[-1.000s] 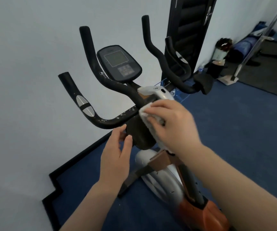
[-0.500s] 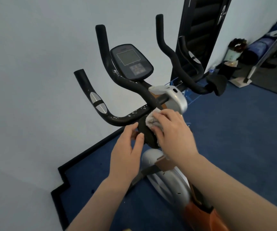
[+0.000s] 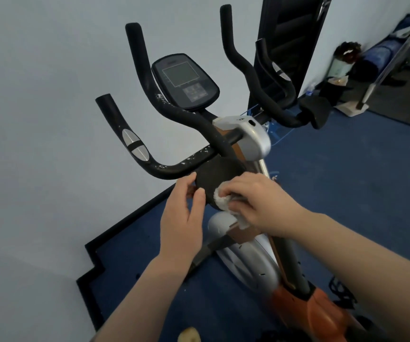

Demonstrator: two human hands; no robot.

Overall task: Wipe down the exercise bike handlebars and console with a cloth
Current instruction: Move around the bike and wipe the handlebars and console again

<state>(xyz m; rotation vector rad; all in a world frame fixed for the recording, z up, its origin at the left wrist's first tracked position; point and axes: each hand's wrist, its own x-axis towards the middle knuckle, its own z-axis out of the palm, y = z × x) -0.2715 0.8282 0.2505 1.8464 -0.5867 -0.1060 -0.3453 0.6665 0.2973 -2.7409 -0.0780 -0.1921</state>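
A white cloth [image 3: 226, 199] is gripped by the right hand [image 3: 260, 201] and pressed to the black round pad [image 3: 217, 174] under the handlebars [image 3: 174, 166]; much of it is hidden by fingers. The pad's edge is touched by the relaxed left hand [image 3: 181, 218]. Since earlier, the cloth has been moved lower. The console [image 3: 185, 81] is left above.

The light is soft and a bit dim, with a cool blue-grey look. The wall [image 3: 38, 119] is darker at the lower left of the frame. No hard shadows or bright glare show. Things at the upper right look blurry. Straight lines bend near the edges.
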